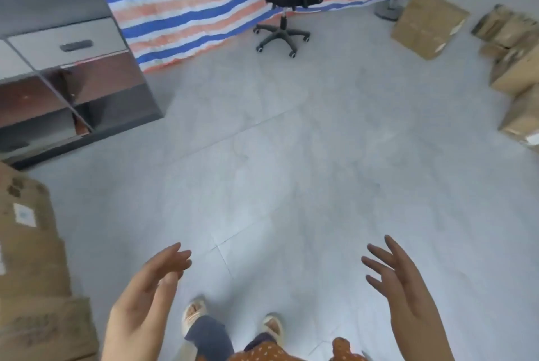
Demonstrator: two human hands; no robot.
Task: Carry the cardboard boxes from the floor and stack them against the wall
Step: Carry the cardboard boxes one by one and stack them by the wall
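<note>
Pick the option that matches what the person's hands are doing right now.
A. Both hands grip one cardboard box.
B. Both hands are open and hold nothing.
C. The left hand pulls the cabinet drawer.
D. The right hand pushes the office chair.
B: the left hand and the right hand hang open over bare floor, fingers spread, touching no box.

Matt brown cardboard boxes (428, 25), a smooth, faintly glossy grey tiled floor (291, 142), and a woven striped plastic tarpaulin (180, 2).
</note>
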